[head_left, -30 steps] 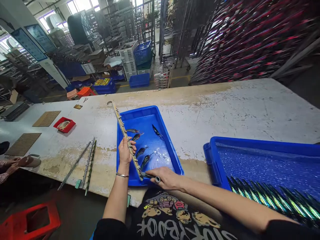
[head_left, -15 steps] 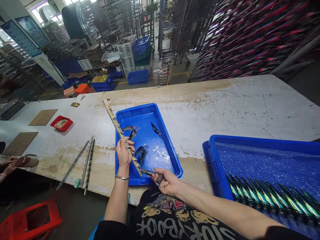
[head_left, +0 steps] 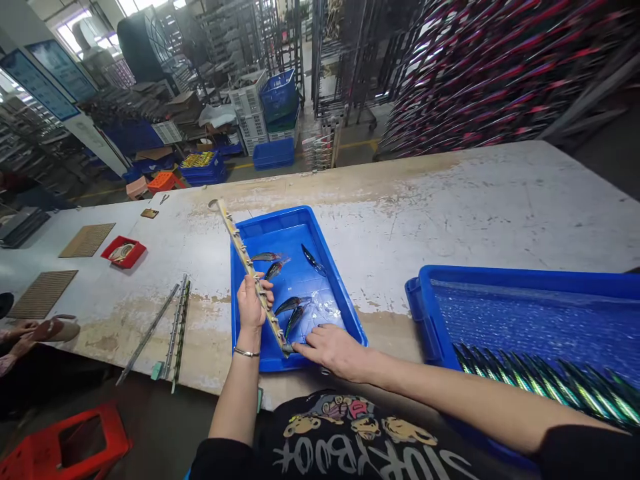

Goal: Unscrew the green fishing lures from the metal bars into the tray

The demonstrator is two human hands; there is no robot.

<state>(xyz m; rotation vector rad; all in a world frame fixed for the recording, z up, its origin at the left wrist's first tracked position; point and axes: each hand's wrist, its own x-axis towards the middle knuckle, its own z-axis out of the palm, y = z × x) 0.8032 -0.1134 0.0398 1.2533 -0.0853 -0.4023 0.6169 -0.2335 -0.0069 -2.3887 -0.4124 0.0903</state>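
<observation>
My left hand (head_left: 251, 303) is closed around the middle of a long metal bar with clips (head_left: 240, 250), held slanting over the left side of a shallow blue tray (head_left: 280, 223). Several dark fishing lures (head_left: 290, 308) hang from the bar's clips, and one more lure (head_left: 313, 260) lies loose in the tray. My right hand (head_left: 333, 350) rests palm down at the tray's near edge. Its fingers are pressed together at the bar's near end (head_left: 287, 348), where a dark tool tip shows; the rest of the tool is hidden under the hand.
A large blue crate (head_left: 500, 283) to the right holds rows of shiny green lures (head_left: 550, 387). Spare bars (head_left: 175, 327), a small red tray (head_left: 123, 251) and brown mats (head_left: 43, 293) lie to the left. Another person's hand (head_left: 30, 330) is at the table's left edge. A red stool (head_left: 65, 447) stands below.
My right hand turned palm down and slid forward to the bar's near end, so the grey tool handle no longer shows. The bar tilted slightly and the hanging lures swung.
</observation>
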